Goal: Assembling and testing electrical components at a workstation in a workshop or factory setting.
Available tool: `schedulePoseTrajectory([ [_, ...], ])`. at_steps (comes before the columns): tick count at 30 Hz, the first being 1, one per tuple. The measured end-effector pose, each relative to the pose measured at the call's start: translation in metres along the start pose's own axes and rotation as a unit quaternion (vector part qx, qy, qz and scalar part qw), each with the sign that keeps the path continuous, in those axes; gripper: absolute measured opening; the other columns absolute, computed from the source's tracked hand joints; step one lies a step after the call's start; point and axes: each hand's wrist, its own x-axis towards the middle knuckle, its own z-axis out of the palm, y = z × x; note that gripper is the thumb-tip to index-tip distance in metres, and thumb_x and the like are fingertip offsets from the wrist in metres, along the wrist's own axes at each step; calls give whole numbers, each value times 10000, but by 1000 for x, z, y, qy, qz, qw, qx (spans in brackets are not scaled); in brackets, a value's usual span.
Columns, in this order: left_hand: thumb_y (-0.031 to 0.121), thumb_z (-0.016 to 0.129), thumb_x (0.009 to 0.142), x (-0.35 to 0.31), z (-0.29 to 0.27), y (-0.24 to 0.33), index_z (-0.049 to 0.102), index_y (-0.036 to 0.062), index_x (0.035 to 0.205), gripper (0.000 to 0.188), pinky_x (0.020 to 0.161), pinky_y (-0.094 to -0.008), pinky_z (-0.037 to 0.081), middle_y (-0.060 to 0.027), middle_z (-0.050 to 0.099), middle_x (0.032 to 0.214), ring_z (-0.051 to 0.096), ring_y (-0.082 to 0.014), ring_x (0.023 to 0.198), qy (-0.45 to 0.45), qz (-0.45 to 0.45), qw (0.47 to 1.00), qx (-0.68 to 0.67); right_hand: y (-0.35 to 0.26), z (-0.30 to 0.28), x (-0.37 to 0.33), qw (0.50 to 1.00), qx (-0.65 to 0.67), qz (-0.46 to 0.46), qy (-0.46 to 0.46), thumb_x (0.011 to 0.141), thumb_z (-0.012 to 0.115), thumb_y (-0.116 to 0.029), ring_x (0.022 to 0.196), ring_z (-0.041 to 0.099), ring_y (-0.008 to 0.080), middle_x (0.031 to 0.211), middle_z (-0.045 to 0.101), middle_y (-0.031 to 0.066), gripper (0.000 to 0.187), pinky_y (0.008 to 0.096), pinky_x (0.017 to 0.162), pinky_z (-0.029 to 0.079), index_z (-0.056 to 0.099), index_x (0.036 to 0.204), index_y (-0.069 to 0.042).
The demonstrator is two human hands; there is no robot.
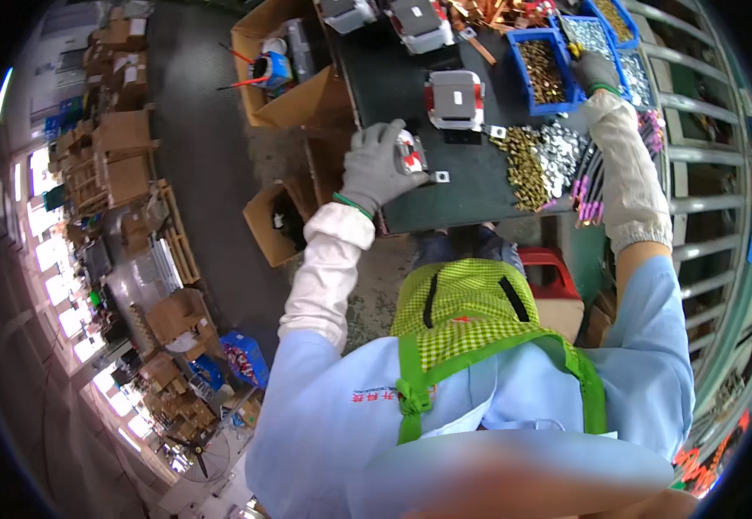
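My left hand (374, 166), in a grey glove, curls around a small grey-and-red boxy device (410, 153) at the table's near left corner; the palm hides part of it. Toward the far right, my gloved right hand (597, 73) is over a blue bin of small silver parts (591, 35). Its fingers close on a slim dark tool with a yellow part (575, 49), whose exact kind I cannot make out. Beside that bin stands a blue bin of brass-coloured parts (542, 69). Another grey-and-red device (456, 99) lies farther back on the dark table.
Loose brass fittings (525, 169) and silver washers (558, 156) lie in piles at the table's near right. Dark cables with pink ends (589, 199) are next to them. Metal rails (705, 156) run along the right; an open cardboard box (324, 95) stands left of the table.
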Motion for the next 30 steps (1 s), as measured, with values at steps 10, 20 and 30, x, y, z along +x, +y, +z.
schedulePoseTrajectory([
  [10, 550, 683, 740, -24, 5, 43, 474, 146, 1312, 731, 1028, -610, 282, -90, 489, 1325, 412, -327, 1270, 0, -17, 998, 57, 79, 43, 31, 969, 158, -81, 174, 912, 425, -373, 909, 606, 463, 967, 638, 288, 454, 531, 801, 477, 630, 996, 23],
  [20, 406, 615, 859, -17, 24, 3, 656, 123, 1014, 325, 1021, -469, 349, -48, 649, 1032, 596, -259, 1024, 99, 138, 984, -62, -33, 85, -318, 525, 718, -44, -455, 894, 663, -278, 842, 610, 140, 976, 623, 59, 425, 264, 743, 534, 564, 1191, 10],
  [30, 413, 587, 889, -15, 33, 4, 653, 128, 946, 298, 1010, -481, 338, -25, 659, 945, 612, -243, 955, 137, 179, 974, 16, -105, 102, -339, 185, 783, -15, -594, 886, 546, -107, 893, 643, 194, 1024, 614, 114, 311, 415, 746, 587, 532, 1178, -2],
])
